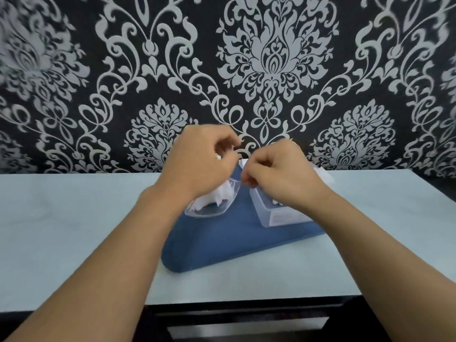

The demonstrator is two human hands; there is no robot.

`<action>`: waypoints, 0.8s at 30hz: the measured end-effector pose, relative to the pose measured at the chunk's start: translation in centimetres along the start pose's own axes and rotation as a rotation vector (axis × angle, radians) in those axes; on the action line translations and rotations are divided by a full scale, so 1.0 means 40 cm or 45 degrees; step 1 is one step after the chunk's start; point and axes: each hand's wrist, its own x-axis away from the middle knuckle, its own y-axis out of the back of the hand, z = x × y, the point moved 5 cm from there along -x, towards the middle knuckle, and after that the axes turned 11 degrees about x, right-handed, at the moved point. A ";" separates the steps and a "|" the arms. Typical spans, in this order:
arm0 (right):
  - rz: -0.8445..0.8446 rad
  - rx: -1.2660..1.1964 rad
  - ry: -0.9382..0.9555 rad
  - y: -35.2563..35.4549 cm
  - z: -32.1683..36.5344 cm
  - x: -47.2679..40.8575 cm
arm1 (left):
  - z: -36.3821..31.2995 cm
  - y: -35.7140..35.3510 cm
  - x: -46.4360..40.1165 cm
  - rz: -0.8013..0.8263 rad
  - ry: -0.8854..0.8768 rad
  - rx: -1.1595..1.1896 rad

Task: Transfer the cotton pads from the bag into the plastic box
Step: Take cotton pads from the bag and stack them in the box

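Pinching the clear bag [212,201] of white cotton pads [217,197], both the left hand [197,161] and right hand [278,174] curl tight above a blue cloth [222,240] mid-counter, near the back edge. Just right stands the plastic box [278,215].

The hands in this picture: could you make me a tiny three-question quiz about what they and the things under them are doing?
1. True or false: the clear bag with white cotton pads lies on the blue cloth.
2. Which hand is above the plastic box: left hand or right hand?
3. What colour is the table?

Key: 1 true. 2 right hand. 3 pale blue-white.
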 end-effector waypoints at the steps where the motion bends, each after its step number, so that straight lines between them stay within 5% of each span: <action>1: 0.112 -0.068 0.013 -0.031 0.021 0.006 | 0.036 0.057 0.005 -0.181 0.058 0.087; 3: 0.322 0.073 0.105 -0.116 0.040 0.014 | 0.125 0.122 0.029 -0.384 0.305 0.079; 6: 0.519 0.496 0.172 -0.238 0.014 0.001 | 0.301 0.079 0.074 -0.196 0.758 0.054; 8: 0.520 0.659 0.110 -0.258 -0.013 -0.018 | 0.365 0.033 0.099 -0.098 0.869 0.199; 15: 0.210 0.606 0.155 -0.238 -0.040 -0.067 | 0.336 -0.004 0.088 0.090 0.742 0.227; 24: 0.292 0.455 0.124 -0.233 -0.054 -0.081 | 0.309 -0.054 0.064 0.400 0.605 0.031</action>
